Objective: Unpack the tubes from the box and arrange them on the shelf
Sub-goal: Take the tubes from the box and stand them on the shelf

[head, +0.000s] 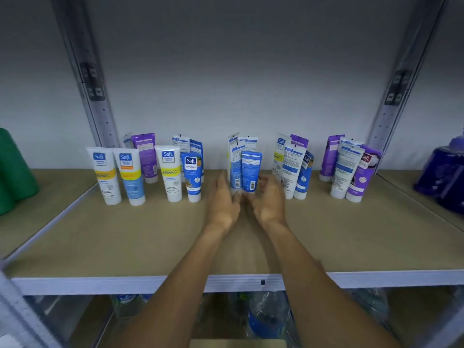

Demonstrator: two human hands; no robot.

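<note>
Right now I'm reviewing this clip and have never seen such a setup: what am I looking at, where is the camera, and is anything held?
No machine here: a person works bare-handed. The one picture comes from a wide-angle camera on their head, looking forward and down. The tan shelf holds tubes standing cap-down in several clusters. The left hand and right hand flank the base of the middle cluster, fingers by the caps; whether they grip a tube is unclear. A green object sits far left, purple packs far right.

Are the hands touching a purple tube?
No, the left hand and right hand flank the middle blue tube, away from the purple tubes.
</note>
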